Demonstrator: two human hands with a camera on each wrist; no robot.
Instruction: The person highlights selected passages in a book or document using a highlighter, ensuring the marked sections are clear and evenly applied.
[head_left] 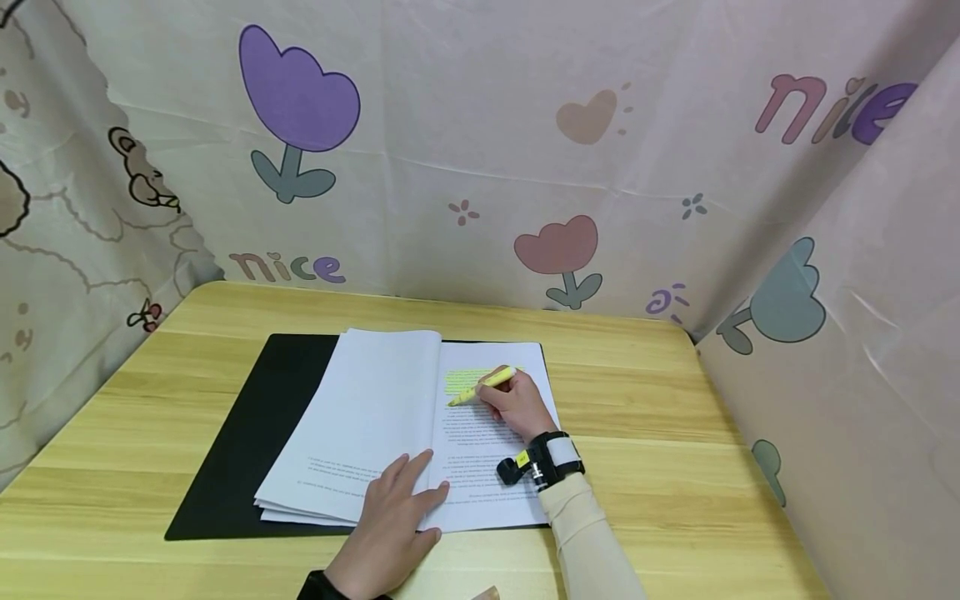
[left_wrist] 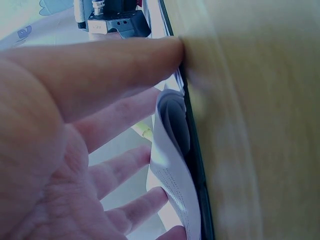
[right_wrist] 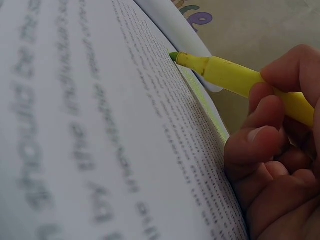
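Note:
My right hand (head_left: 522,406) pinches a yellow highlighter (head_left: 483,386) between thumb and fingers, its tip right at the printed lines of the right page (head_left: 491,467). In the right wrist view the highlighter (right_wrist: 232,75) slants over the page, its green-tinted tip close to the text. Several lines near the top of that page are marked yellow. My left hand (head_left: 392,521) rests with spread fingers on the lower middle of the open sheaf of paper, across the fold. In the left wrist view its fingers (left_wrist: 120,170) lie against the curled pages (left_wrist: 172,150).
Under the papers lies a black mat or folder (head_left: 225,467), showing mostly at the left. Both sit on a wooden table (head_left: 630,467). Printed curtains (head_left: 450,108) hang behind and at both sides. A wrist camera (head_left: 512,471) on the right wrist overhangs the page.

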